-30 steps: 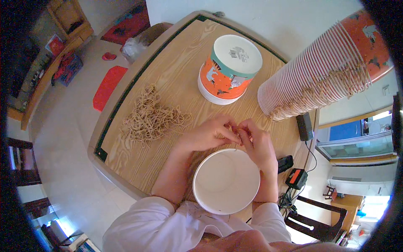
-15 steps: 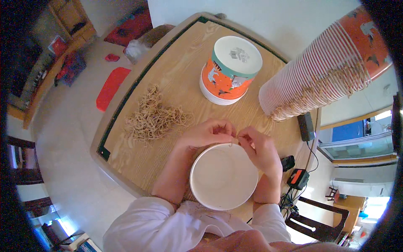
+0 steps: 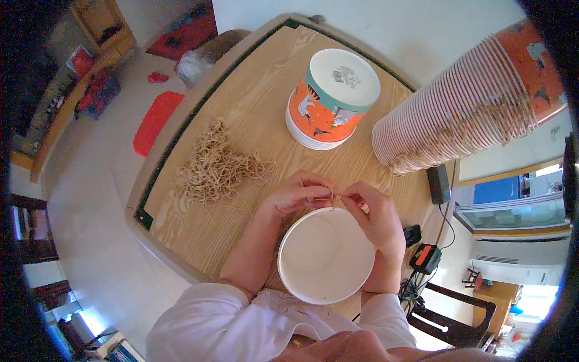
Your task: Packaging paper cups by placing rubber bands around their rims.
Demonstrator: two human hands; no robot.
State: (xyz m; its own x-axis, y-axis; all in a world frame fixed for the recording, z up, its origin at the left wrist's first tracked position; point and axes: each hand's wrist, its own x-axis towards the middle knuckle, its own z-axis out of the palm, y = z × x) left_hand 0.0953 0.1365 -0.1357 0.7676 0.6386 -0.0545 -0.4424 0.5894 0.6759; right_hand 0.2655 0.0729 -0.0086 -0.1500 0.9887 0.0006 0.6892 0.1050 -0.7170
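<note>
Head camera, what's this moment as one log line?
left hand: pinching strand | right hand: pinching strand | open tub: rim beneath fingertips | tangled twine: leftward | orange tub: upside down

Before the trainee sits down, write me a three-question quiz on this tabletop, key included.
1. True or false: the tangled twine lies to the right of the short stack of upturned tubs.

2. Choose one. The left hand and the right hand are closest to:
a) the dark chair
b) the open white tub
c) the black power brick

3. Fill in: strands of twine hang along the rims of the ____.

Key: 1, false, it lies to the left; 2, b; 3, tall leaning stack of tubs.
</note>
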